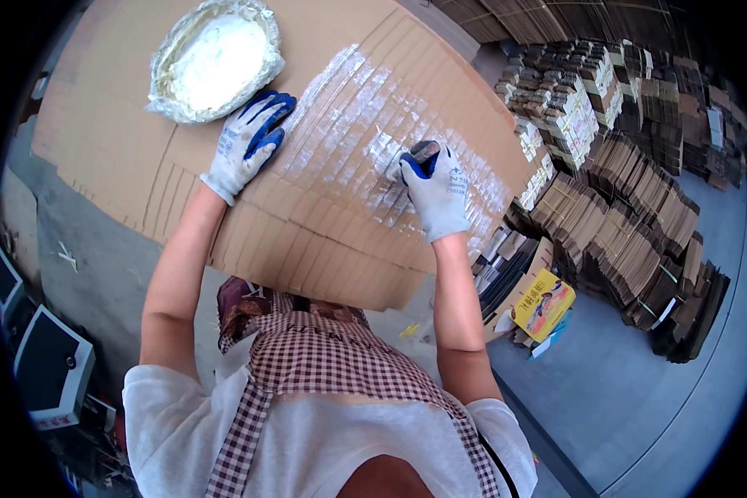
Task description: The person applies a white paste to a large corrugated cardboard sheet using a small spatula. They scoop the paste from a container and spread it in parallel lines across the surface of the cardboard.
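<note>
Here the right hand (436, 189) grips a brush (424, 151) on glue-wet cardboard (332, 224); the left hand (249, 137) lies flat, fingers spread, at five o'clock of the glue bowl (214, 58), which a nudge might tip.

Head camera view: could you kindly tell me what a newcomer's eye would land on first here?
First, the fanned stack of flat brown cardboard sheets at centre, its edges streaked with glossy white paste. The right gloved hand presses a small dark tool onto those streaks, while the left gloved hand lies flat beside a foil-lined bowl of white paste at top left. Bundled brown cardboard stacks crowd the floor at right.
</note>
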The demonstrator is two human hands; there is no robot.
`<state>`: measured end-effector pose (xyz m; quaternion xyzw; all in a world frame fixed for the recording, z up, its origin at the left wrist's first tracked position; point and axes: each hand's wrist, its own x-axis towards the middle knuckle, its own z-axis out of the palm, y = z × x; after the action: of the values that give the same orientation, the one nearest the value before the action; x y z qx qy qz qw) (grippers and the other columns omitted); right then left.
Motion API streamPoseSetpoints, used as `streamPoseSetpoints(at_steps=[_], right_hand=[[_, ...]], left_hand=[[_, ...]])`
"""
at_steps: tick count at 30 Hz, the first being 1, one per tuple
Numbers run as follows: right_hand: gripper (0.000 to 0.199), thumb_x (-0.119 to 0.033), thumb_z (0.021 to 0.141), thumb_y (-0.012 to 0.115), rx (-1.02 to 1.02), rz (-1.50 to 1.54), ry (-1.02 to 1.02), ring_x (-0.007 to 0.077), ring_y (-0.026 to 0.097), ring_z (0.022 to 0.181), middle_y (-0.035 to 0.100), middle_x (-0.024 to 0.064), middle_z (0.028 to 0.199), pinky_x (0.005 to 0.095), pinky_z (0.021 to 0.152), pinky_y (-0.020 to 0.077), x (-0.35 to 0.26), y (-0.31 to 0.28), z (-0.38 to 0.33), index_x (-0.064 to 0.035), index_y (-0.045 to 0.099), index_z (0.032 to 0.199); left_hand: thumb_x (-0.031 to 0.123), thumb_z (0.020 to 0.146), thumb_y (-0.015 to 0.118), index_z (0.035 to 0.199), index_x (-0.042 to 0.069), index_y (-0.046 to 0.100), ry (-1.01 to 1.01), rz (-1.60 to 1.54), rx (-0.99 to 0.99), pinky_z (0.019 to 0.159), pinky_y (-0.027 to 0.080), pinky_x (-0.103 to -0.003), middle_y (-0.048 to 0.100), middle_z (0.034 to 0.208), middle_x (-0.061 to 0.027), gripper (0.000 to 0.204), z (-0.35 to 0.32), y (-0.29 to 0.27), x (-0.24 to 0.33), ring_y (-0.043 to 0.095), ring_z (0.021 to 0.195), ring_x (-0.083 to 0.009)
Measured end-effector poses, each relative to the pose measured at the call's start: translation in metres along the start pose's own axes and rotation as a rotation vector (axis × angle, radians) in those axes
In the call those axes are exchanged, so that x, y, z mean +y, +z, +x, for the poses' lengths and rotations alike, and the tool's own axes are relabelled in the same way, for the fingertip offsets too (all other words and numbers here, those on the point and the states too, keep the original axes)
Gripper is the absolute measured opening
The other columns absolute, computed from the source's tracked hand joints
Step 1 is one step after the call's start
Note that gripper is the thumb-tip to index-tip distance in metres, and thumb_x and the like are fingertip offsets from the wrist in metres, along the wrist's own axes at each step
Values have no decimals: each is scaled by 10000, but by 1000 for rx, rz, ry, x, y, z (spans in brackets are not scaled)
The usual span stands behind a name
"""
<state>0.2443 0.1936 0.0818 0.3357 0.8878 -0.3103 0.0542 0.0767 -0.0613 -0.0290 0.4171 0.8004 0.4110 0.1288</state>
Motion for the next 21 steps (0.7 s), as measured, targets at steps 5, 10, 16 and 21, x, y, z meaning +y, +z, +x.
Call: streamPoseSetpoints(at_steps=[5, 10, 16, 21], right_hand=[[303, -290, 836, 678, -14, -101, -135, 385, 633, 869, 626, 181, 936, 435, 787, 502, -32, 20, 16, -51, 589, 1000], [414, -370, 852, 634, -198, -291, -12, 379, 641, 961, 629, 206, 1044, 438, 851, 507, -26, 11, 24, -33, 599, 1091], [404, -339, 850, 639, -273, -261, -68, 380, 633, 979, 611, 196, 1113, 429, 857, 510, -59, 33, 2, -52, 592, 1131], [444, -350, 848, 646, -384, -374, 65, 378, 619, 1031, 602, 192, 1168, 458, 861, 502, -40, 19, 2, -35, 570, 1152]], left_hand=[[401, 929, 498, 1323, 85, 587, 26, -13, 5, 1134, 299, -451, 546, 1387, -143, 513, 1, 5, -5, 443, 1329, -356], [386, 923, 516, 1329, 91, 582, 24, -21, 7, 1131, 304, -447, 544, 1390, -135, 506, 0, 1, -3, 441, 1329, -349], [386, 921, 523, 1330, 89, 579, 40, -12, 11, 1130, 307, -445, 548, 1383, -136, 509, 1, 3, -5, 445, 1320, -353], [393, 919, 529, 1331, 94, 579, 24, -15, 15, 1132, 308, -445, 548, 1380, -136, 511, -1, 5, -7, 448, 1315, -354]])
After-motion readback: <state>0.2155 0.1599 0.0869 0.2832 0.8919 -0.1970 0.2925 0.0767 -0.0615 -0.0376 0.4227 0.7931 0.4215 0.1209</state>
